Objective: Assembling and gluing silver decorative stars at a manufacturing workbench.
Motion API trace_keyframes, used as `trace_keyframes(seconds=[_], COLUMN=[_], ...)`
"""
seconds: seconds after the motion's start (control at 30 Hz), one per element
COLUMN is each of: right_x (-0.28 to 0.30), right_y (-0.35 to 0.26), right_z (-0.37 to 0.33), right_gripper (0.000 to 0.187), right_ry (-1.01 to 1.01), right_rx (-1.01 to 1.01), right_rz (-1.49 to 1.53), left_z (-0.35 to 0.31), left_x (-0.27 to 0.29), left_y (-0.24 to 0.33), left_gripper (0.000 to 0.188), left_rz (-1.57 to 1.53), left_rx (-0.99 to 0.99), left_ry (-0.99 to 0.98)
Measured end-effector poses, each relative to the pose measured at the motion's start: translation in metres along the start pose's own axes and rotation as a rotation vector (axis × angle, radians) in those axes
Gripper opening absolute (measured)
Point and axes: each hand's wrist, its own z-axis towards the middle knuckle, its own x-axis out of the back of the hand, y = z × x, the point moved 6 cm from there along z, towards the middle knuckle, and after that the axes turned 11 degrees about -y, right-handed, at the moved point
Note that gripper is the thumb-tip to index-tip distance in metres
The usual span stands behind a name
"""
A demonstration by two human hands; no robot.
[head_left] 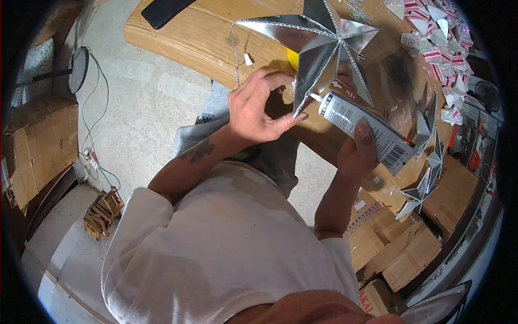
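A shiny silver star (318, 51) with raised, folded points is held up in front of me. Sparkly silver trim runs along its ridges. My left hand (259, 105) pinches the star's lower point between thumb and fingers. In my right hand (359, 151) is a grey-and-white glue tube (367, 127), tilted so that its white nozzle (315, 97) is at the ridge near that lower point. A thin silver trim strand (233, 48) hangs down at the star's left point. Behind the star, part of a yellow thing (293, 58) shows, mostly hidden.
The cardboard-covered table (178, 46) bears a black phone (164, 11) and a small white cone-shaped piece (248, 59). Red-and-white striped and glittery pieces (440, 48) are heaped at the far right. More silver stars (423, 189) lie at the right edge, above cardboard boxes (402, 248).
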Motion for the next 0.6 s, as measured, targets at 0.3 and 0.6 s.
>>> trace_keyframes(seconds=[0.3, 0.6], right_x=[-0.004, -0.011], right_y=[-0.002, -0.010], right_z=[0.006, 0.011], right_gripper=[0.031, 0.034], right_ry=[-0.118, -0.154], right_rx=[0.115, 0.054], right_rz=[0.053, -0.043], left_z=[0.002, 0.001], left_x=[0.002, 0.002], left_y=[0.002, 0.001], left_gripper=[0.060, 0.060], left_rz=[0.021, 0.009], left_rx=[-0.023, -0.010], left_ry=[0.011, 0.004])
